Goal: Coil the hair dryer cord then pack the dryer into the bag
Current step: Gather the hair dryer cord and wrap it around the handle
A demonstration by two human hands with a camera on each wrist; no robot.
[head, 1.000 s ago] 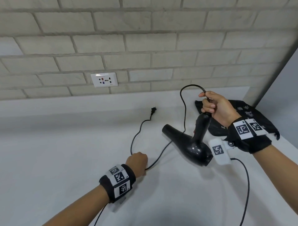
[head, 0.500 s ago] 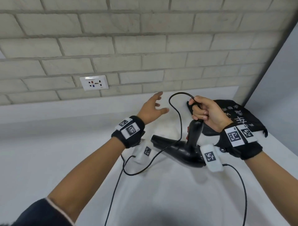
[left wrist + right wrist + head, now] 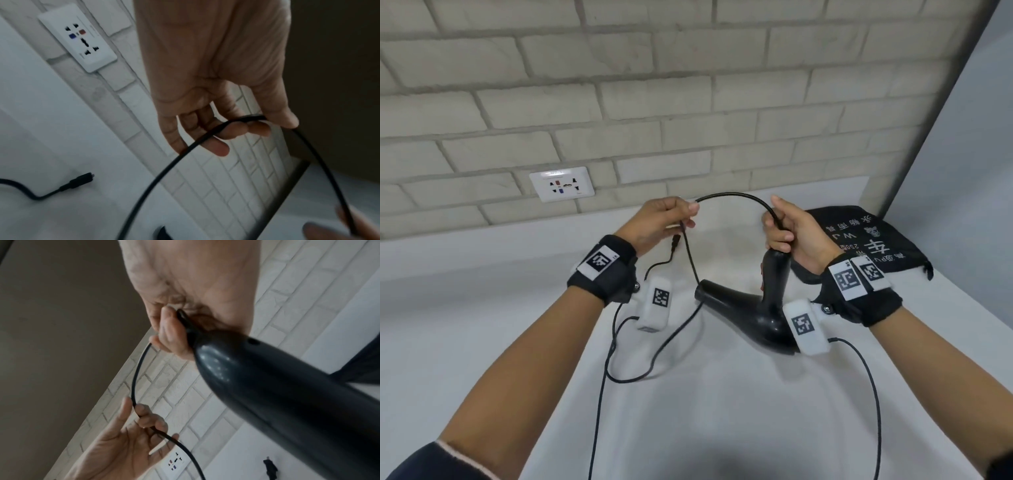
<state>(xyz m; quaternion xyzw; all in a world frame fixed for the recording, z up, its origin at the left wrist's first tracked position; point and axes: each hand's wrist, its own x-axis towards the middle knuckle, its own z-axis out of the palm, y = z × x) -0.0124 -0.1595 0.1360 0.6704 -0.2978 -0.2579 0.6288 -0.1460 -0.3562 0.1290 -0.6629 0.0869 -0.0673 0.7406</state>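
Note:
My right hand grips the top end of the black hair dryer's handle, where the cord comes out, and holds the hair dryer upside down with its nozzle pointing left just above the white table. The black cord arcs from that hand over to my left hand, which pinches it between thumb and fingers. From there the cord drops to a loose loop on the table and ends in the plug. The black drawstring bag lies flat behind my right wrist. The right wrist view shows the handle close up.
A white wall socket sits in the brick wall behind the table. A grey side wall closes off the right. Thin camera cables hang from both wrists over the table.
My left hand has risen from the table, reached across with fingers spread, and now pinches the cord near my right hand. The dryer has stayed in my right hand.

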